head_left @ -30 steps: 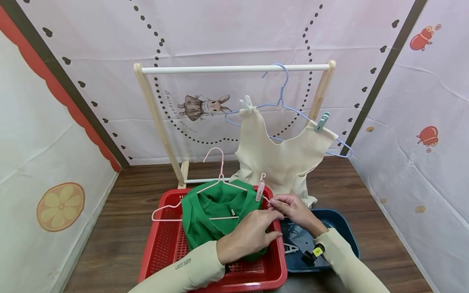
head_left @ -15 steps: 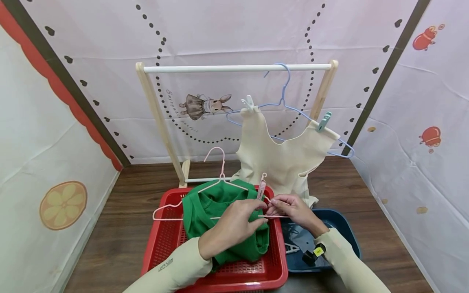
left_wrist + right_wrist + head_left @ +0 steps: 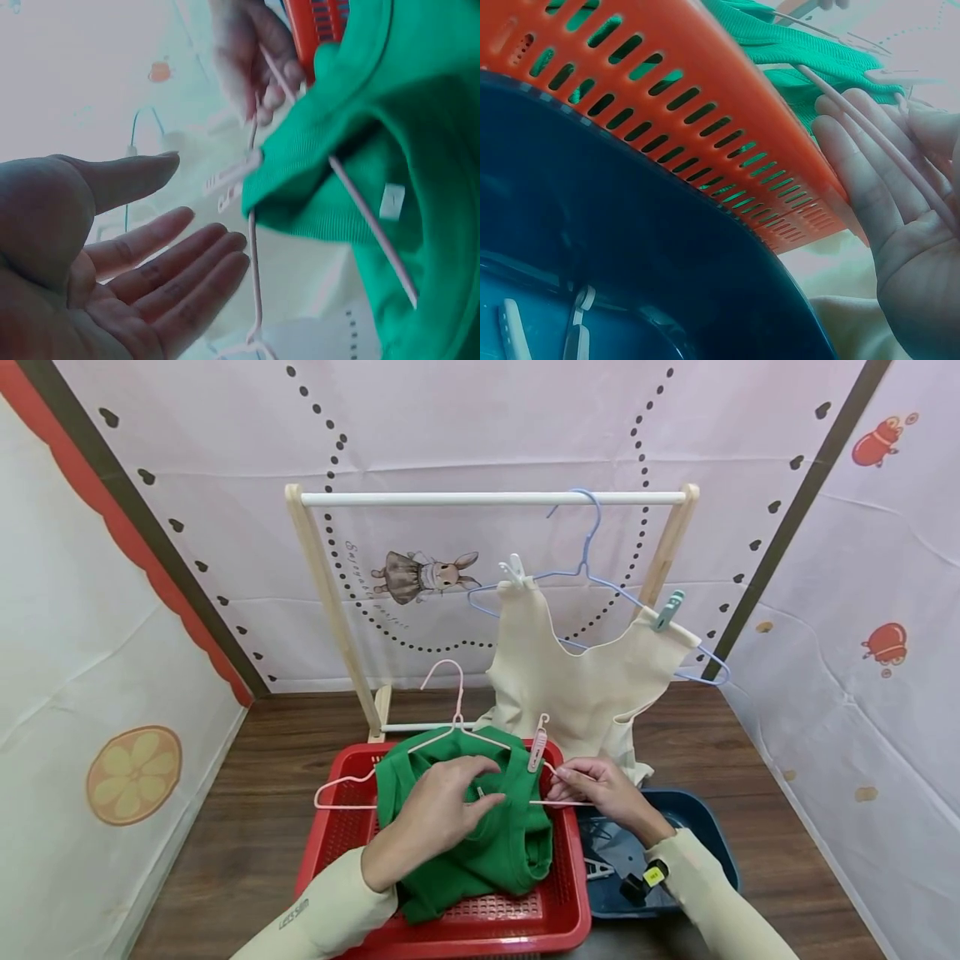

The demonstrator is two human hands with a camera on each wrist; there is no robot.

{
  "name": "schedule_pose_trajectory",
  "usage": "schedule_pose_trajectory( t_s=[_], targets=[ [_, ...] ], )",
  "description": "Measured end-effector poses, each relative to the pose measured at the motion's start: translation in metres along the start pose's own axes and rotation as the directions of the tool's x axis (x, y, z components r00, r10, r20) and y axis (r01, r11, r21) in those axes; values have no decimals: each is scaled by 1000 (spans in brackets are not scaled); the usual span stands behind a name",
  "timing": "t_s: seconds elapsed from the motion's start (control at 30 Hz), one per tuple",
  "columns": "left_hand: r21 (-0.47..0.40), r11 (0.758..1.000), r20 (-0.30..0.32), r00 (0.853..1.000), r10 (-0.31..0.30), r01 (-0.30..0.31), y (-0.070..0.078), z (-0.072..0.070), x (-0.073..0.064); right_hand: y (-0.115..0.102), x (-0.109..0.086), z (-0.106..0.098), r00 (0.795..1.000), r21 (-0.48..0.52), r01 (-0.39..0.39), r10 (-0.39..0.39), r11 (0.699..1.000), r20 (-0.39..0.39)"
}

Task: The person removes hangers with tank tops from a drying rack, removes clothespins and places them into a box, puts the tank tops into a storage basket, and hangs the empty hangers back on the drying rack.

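Wood-grain tabletop (image 3: 213, 810) carries a red basket (image 3: 551, 937). Right hand (image 3: 606, 793) pinches the pink hanger (image 3: 458, 720) inside a green shirt (image 3: 480, 870); left hand (image 3: 427, 814) has thumb and fingers apart.

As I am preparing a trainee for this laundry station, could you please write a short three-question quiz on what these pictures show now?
1. Which hand holds the pink hanger?
2. True or false: a teal peg is clipped to the cream top.
3. What colour is the peg clipped to the green garment? A) white; B) pink; C) blue.

Key:
1. The right hand; the left hand holds nothing.
2. True.
3. B.
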State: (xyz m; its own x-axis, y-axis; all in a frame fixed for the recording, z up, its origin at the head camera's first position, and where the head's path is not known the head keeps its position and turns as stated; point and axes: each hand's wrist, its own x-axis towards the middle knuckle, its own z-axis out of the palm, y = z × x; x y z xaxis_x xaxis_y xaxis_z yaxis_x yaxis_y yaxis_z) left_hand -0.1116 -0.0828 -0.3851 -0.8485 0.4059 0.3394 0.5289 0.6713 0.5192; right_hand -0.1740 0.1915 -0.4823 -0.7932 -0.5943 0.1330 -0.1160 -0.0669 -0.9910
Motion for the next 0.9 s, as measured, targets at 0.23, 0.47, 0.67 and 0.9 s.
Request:
schedule_pose_trajectory(
  t_s=[0.23,0.47,0.67,0.9],
  targets=[
    [67,995,-39,997,-70,73,-13,-17,-4,2,-1,0,1000,11,4,-4,1000,-10],
    [116,988,-78,992,-97,106,-27,-28,-11,3,-1,-2,1000,3,4,-4,1000,-2],
    [134,977,-63,985,-158,165,-37,-38,-17,2,-1,-2,1000,2,15,-15,1000,1],
    [204,946,-9,966,-257,254,-49,-54,-25,3,-1,-1,1000,-2,13,-13,1000,-6]
  ],
)
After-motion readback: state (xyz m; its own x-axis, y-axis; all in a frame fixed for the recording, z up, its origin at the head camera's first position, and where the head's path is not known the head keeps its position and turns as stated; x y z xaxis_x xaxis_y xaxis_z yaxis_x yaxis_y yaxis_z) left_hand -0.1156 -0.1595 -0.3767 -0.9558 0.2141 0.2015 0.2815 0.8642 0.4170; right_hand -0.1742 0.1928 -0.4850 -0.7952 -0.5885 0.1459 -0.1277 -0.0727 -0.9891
